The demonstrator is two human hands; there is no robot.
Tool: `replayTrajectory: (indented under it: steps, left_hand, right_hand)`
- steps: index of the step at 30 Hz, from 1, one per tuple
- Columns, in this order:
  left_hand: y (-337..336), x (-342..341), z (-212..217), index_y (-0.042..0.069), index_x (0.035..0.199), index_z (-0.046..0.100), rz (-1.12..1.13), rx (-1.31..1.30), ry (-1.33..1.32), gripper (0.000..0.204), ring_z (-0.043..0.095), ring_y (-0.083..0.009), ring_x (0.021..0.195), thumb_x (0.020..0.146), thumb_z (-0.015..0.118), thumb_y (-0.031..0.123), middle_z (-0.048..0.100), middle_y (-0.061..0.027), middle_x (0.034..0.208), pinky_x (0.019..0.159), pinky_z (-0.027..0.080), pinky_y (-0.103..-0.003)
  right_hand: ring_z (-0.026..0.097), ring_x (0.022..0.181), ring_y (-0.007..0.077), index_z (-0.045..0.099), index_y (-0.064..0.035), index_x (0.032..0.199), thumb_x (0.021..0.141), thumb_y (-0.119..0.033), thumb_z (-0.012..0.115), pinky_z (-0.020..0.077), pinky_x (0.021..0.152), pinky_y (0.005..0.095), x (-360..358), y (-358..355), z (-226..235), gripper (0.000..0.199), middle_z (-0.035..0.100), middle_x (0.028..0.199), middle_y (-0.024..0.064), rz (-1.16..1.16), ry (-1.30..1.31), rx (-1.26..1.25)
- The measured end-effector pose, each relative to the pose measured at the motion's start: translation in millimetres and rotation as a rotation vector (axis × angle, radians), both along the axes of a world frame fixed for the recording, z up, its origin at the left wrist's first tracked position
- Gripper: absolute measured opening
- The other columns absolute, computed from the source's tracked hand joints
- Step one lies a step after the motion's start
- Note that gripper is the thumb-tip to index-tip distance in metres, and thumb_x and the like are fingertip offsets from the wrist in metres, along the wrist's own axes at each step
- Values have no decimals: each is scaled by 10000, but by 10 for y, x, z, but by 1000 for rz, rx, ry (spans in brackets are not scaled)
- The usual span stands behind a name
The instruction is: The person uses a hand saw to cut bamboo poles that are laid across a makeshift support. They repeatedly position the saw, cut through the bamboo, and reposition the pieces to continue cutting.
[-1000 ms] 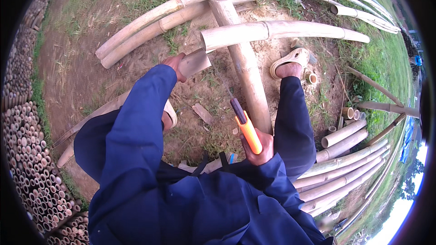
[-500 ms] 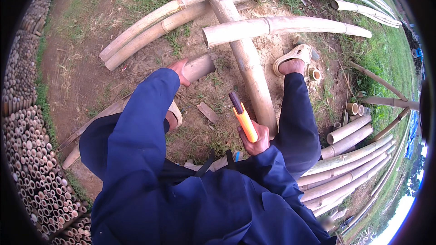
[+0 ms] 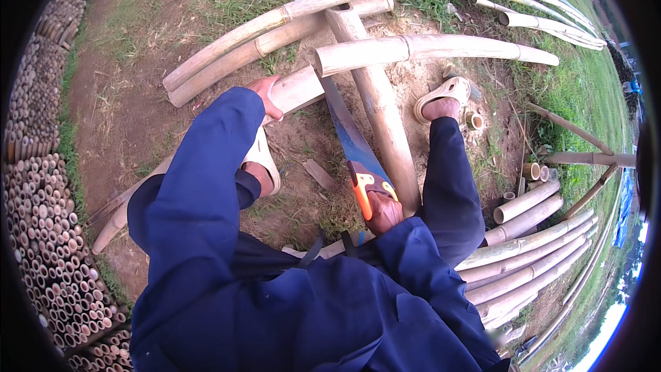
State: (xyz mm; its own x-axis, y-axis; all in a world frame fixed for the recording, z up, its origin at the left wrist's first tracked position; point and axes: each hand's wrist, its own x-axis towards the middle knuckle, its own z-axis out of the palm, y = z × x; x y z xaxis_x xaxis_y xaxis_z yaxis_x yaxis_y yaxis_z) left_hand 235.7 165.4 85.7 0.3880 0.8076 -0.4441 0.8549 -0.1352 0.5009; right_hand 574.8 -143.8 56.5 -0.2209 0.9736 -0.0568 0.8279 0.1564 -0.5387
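Two bare hands of yours are in view: your left hand (image 3: 264, 98) is closed around a short bamboo piece (image 3: 296, 89), holding it near its left end, and your right hand (image 3: 384, 213) is wrapped around the orange-and-dark handle (image 3: 362, 196) of a handsaw (image 3: 349, 132). The short piece lies ahead of your left foot, its right end just beside the left end of a long bamboo pole (image 3: 447, 47), which crosses over a bamboo log (image 3: 379, 107). The saw's blade, blue toward the handle and greyer toward the tip, slants up and leftward, the tip close to both of those ends; whether it touches either, I cannot tell. Any lettering on your blade or handle is too small to read. You have a pale sandal (image 3: 456, 88) right of the log, and stacked bamboo tubes (image 3: 58, 234) fill the left edge.
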Motion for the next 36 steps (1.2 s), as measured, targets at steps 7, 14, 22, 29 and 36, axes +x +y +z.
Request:
replayTrajectory:
  steps: [7,14,22,29,36]
  left_hand:
    - [-137,-23,420,5,1556,380,43,43,66,1226,534,-374,1372,510,932,329,569,-268,1440,1170,398,-408]
    - [-36,-400,1462,24,1471,485,76,363,-33,1100,633,-356,1220,483,902,270,661,-223,1287,1046,483,-409]
    - [-337,-481,2383,-36,1414,521,-40,311,-38,1092,635,-360,1214,469,922,338,666,-252,1260,1044,482,-407]
    - [-643,-290,2055,-16,1315,586,-84,360,-177,977,677,-384,1094,472,902,363,689,-221,1205,954,509,-447]
    - [-900,669,2583,-18,1177,620,-240,396,-45,846,722,-371,962,478,912,360,732,-176,984,839,556,-457]
  right_hand:
    - [600,1243,349,596,-91,1326,784,-410,826,458,1038,525,-368,312,429,669,620,1334,154,91,-207,-294]
    - [694,1034,401,596,3,1317,892,-238,775,557,906,459,-1496,1358,1310,520,709,1129,209,2,642,160]
    - [660,1090,387,607,48,1268,928,-243,709,519,963,450,-2652,1127,2153,459,675,1152,249,739,368,359]
    - [632,1205,288,514,55,1386,948,-238,707,510,995,383,-3694,641,1095,561,649,1299,181,296,1166,-630]
    - [645,1163,259,518,43,1377,950,-211,716,518,969,368,-3624,522,1058,535,656,1280,158,63,1489,-758]
